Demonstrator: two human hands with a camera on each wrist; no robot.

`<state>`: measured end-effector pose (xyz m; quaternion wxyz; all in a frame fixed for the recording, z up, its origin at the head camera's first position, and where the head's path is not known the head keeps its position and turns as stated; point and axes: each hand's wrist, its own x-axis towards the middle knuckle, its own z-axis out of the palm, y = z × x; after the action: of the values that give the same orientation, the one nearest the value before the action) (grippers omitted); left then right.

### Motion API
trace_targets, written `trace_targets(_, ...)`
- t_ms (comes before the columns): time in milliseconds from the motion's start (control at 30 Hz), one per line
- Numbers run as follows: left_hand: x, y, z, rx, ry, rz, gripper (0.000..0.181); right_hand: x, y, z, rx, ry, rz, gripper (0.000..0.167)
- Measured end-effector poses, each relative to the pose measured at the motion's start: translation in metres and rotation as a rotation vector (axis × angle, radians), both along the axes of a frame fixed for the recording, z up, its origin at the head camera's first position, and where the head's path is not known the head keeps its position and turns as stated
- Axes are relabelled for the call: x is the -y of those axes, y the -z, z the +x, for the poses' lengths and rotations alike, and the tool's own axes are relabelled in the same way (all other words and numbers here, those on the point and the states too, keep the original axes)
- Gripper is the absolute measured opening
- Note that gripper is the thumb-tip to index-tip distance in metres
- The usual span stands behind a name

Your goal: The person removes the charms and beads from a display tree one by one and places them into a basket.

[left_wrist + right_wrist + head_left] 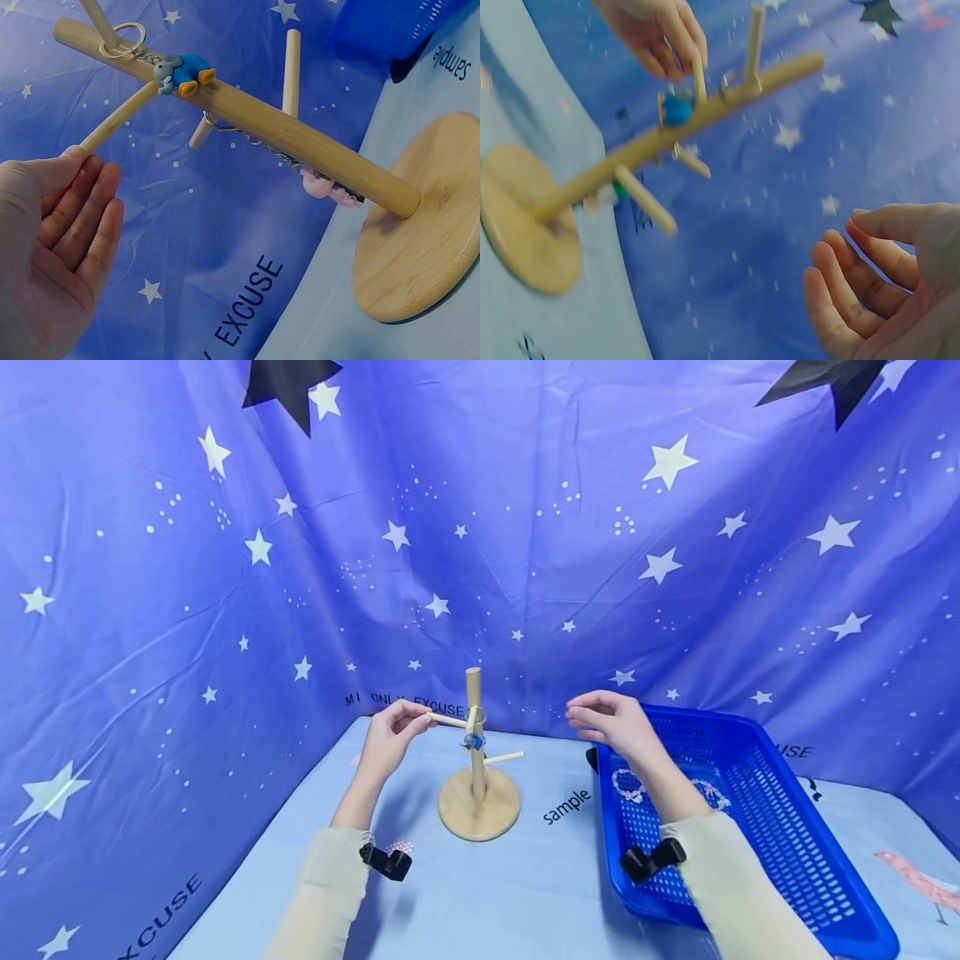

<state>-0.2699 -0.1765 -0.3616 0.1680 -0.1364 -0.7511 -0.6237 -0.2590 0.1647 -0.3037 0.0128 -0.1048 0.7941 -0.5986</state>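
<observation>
The left hand (392,735) pinches the tip of a peg (120,118) of the wooden stand (477,781) between thumb and fingertips; the right hand (611,722) holds nothing, its fingers loosely bent and parted from the thumb, well apart from the stand on its right. The left hand is thus the nearer, touching the stand, whose post rises upright while the pinched peg runs out from it leftward, close to level. The blue elephant keychain (187,73) lies against the post at that peg's root, to the right of the left hand, its ring around the base of the peg above. Lower on the stand hangs a pink keychain (326,187), and to the stand's right sits a blue basket (825,852) with beaded loops (633,797) inside
</observation>
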Motion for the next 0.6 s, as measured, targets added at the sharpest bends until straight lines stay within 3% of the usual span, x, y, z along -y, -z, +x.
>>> trace_targets(133,0.001,0.004,-0.005,-0.030,-0.004,-0.009,0.022,0.025,-0.003,0.001,-0.033,-0.010,0.004,0.036)
trace_targets(267,-0.001,0.004,-0.006,-0.013,-0.012,0.000,0.022,0.048,-0.003,0.001,-0.038,-0.014,-0.028,0.030)
trace_targets(600,0.002,0.005,-0.003,-0.001,-0.003,0.007,0.020,0.089,0.011,0.005,-0.020,-0.011,-0.109,0.022)
